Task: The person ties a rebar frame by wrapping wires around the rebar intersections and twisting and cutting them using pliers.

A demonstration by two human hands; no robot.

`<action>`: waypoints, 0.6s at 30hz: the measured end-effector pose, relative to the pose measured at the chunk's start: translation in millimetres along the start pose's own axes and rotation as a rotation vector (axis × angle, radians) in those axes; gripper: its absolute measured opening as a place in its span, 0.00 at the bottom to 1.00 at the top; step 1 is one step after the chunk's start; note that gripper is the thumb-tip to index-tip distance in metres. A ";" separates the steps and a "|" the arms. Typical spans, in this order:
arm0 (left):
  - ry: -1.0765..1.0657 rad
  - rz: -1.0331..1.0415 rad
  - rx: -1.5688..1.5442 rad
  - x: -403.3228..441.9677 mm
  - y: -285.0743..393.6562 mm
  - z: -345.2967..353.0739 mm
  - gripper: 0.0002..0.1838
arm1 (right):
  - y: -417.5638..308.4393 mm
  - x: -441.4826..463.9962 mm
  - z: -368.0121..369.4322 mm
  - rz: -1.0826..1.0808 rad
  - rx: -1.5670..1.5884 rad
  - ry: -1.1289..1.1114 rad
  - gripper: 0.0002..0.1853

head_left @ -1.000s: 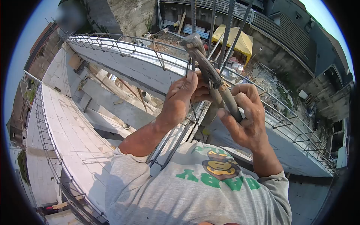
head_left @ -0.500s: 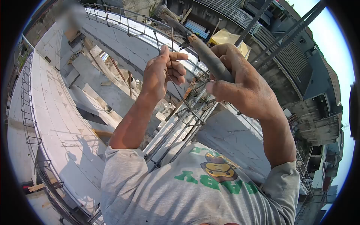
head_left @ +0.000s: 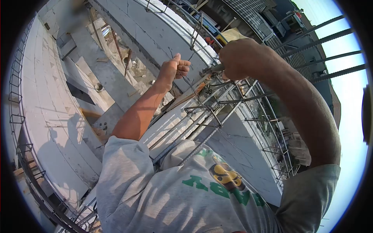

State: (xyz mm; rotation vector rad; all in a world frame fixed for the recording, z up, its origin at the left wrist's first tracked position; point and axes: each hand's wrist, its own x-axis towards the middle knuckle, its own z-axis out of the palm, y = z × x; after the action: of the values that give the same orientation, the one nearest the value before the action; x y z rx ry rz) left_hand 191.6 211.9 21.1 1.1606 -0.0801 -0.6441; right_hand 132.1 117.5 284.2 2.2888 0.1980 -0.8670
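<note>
My left hand (head_left: 173, 72) is closed, its fingers curled around thin tie wire (head_left: 188, 81) that runs down toward the steel bars. In my right hand (head_left: 241, 58) is a tool with a grey tube-like handle (head_left: 218, 68), gripped in the fist. The tool points left toward my left hand; its far end is close to the rebar cage (head_left: 229, 101), and its exact kind is hard to make out. Ribbed bars and square stirrups of that cage pass below both hands and reach my shirt. Several wire strands (head_left: 202, 103) cross the bars there.
Pale block walls (head_left: 64, 108) curve along the left, with another wall (head_left: 155, 35) ahead. Planks and rubble (head_left: 134, 70) lie on the lower level between them. Ribbed bars (head_left: 326, 42) stick out at the upper right. A stirrup cage (head_left: 278, 151) runs along the right.
My right hand has turned and brought the tool's handle from pointing up to pointing left, low by the cage. My left hand remains closed on the wire. The view has shifted.
</note>
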 end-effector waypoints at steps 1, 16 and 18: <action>0.003 -0.022 -0.021 2.8 -4.5 -1.7 0.30 | -0.2 4.5 -2.9 0.014 0.015 0.032 0.18; 0.041 -0.022 -0.109 13.4 -16.0 4.2 0.29 | 1.7 34.1 -9.6 -0.015 -0.042 0.092 0.17; 0.049 -0.018 -0.119 12.7 -15.4 7.5 0.29 | -1.2 34.4 -4.2 -0.056 -0.068 0.112 0.18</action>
State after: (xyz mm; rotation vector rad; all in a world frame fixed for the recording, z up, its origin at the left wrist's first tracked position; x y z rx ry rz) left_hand 192.5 195.5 7.5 1.0629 0.0101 -0.6276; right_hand 160.4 118.0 264.1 2.2796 0.3370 -0.7486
